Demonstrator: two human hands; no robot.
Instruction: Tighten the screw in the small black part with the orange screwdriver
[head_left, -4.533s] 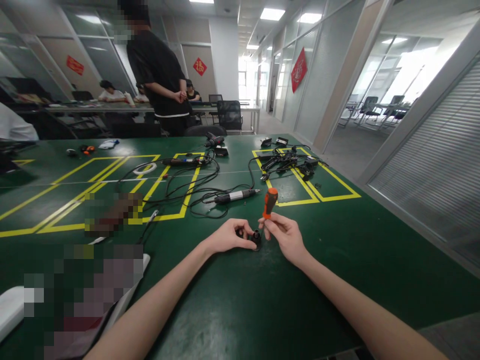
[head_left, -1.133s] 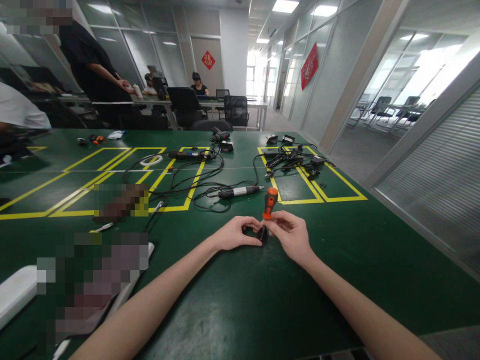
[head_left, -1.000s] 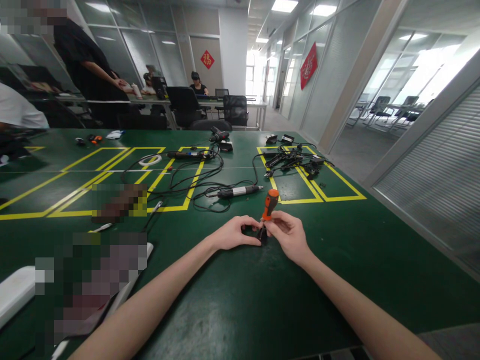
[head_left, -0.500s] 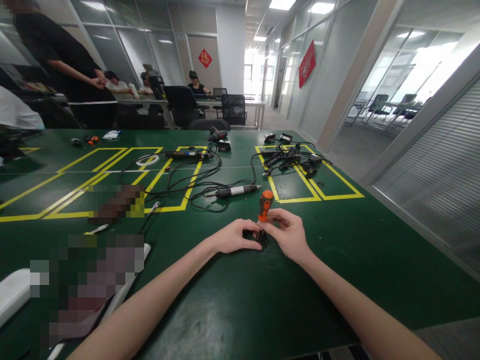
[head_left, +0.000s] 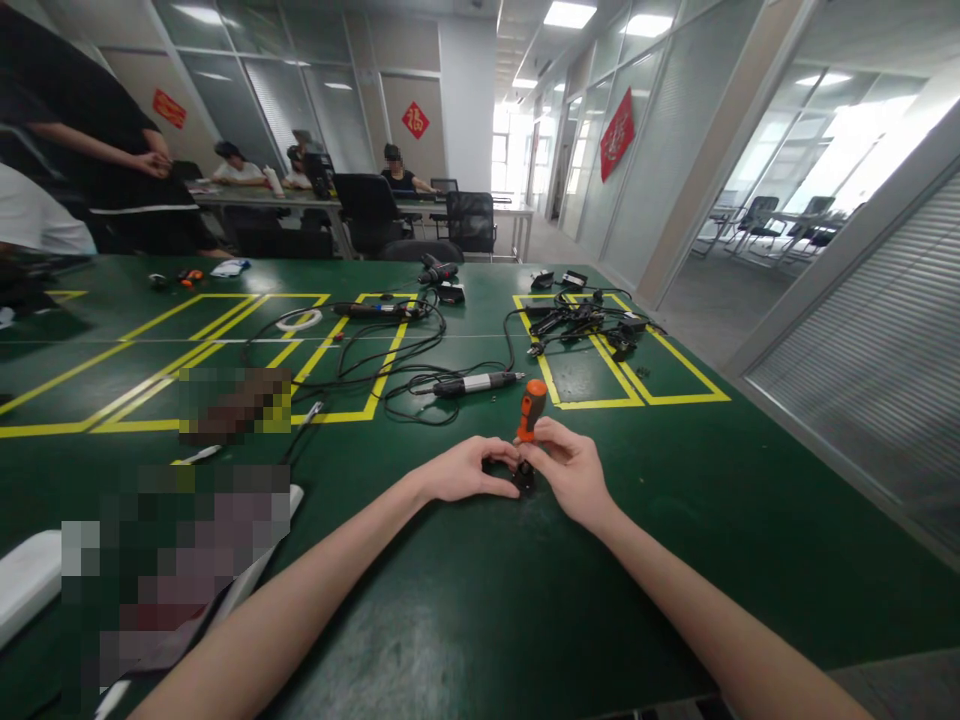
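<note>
A screwdriver (head_left: 533, 410) with an orange and black handle stands nearly upright, its lower end in a small black part (head_left: 523, 478) on the green table. My right hand (head_left: 576, 468) is closed, with thumb and fingers pinching the screwdriver just below its handle. From the other side, my left hand (head_left: 466, 468) curls its thumb and fingers around the black part, the fingertips meeting close to the shaft. Fingers cover much of the part, so its exact kind cannot be made out.
Beyond my hands lies a grey and black corded power tool (head_left: 476, 384). Several black devices with cables (head_left: 570, 318) sit among yellow tape lines at right. A drill (head_left: 437, 270) lies farther back. Blurred objects fill the left side. A person (head_left: 112, 130) stands far left.
My hands and the screwdriver hold almost the same place. The view has shifted slightly, and the standing person appears farther left.
</note>
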